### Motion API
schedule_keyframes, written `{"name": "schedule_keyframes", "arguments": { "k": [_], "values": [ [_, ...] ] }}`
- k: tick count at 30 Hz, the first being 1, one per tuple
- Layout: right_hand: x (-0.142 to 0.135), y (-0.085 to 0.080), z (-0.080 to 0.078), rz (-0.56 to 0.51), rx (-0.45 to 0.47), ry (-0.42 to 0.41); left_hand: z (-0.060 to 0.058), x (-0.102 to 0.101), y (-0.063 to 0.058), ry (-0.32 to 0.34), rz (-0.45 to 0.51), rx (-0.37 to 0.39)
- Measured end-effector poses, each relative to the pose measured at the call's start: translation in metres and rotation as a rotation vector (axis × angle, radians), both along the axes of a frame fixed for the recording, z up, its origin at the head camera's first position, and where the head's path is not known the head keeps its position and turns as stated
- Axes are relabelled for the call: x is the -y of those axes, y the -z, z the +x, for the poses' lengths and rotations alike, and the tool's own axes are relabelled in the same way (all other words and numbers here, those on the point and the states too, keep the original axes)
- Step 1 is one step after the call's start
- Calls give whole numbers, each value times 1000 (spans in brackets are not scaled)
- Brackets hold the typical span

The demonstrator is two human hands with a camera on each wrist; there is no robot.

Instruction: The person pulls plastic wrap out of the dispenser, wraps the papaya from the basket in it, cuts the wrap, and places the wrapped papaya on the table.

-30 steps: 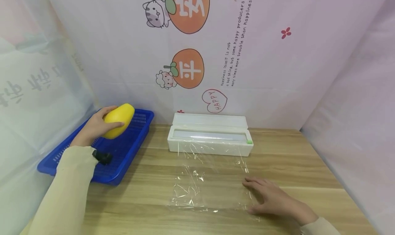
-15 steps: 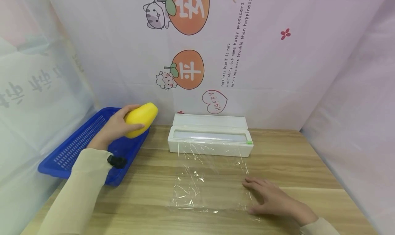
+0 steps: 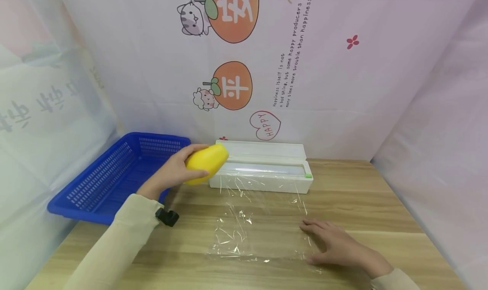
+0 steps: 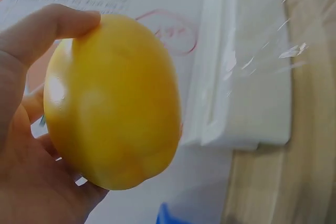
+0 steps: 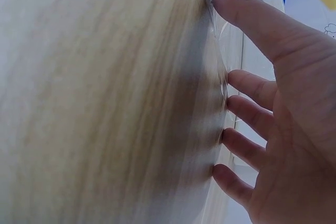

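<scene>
A person's softly creased left sleeve (image 3: 110,244) is showing pale cream, with a small, blocky black attachment (image 3: 167,217) jutting out near its end, while the right sleeve (image 3: 395,280) is matching it.

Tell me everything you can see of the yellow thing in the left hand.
The yellow object is plump, elongated and fruit-like, smooth and shiny, faintly lobed at one end; whether it is real or a model cannot be told. The left hand grips it, tilted, its far end pointing up and right in the head view. It appears raised off the table, hiding part of the white box in that view.
</scene>
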State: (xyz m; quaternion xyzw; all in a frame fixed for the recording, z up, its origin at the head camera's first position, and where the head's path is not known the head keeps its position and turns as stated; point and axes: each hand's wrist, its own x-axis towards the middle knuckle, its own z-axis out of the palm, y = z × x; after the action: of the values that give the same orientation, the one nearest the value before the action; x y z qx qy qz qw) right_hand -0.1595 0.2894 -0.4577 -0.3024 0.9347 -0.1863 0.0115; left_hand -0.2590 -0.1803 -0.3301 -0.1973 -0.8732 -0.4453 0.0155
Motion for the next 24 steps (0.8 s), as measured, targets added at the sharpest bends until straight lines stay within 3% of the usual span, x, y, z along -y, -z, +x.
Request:
{"name": "schedule_keyframes", "arguments": {
  "k": [7, 13, 24],
  "values": [
    [0, 1, 0, 0, -16, -6, 0, -32, 24, 95, -3, -30],
    [0, 3, 0, -4, -20, -5, 3, -60, 44, 218, 7, -56],
    [0, 3, 0, -10, -26, 1, 11, -100, 76, 363, -73, -23]
  ]
}}
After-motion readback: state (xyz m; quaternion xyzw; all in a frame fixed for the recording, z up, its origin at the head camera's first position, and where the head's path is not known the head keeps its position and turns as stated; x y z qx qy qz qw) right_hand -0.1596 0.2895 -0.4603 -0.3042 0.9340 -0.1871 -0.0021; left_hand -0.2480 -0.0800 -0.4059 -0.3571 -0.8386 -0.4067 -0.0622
